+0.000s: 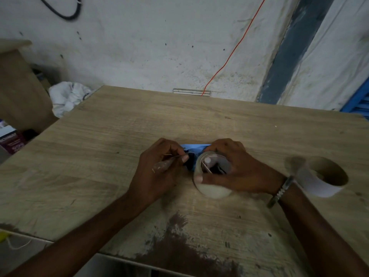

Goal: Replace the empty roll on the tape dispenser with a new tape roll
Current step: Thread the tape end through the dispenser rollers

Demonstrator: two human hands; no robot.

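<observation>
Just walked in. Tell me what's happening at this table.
A person works with bare hands at a worn wooden table. The right hand grips a whitish tape roll set over a blue tape dispenser. The left hand pinches something thin beside it, seemingly the tape end. A bare cardboard core lies apart, right of that wrist.

A worn wood-grain bench (119, 136), dark-stained along its near edge. On it lie a blue tape dispenser (194, 148), mostly hidden under the hands, a pale tape roll (213, 189) against it, and an empty cardboard roll (323, 176) off right.
</observation>
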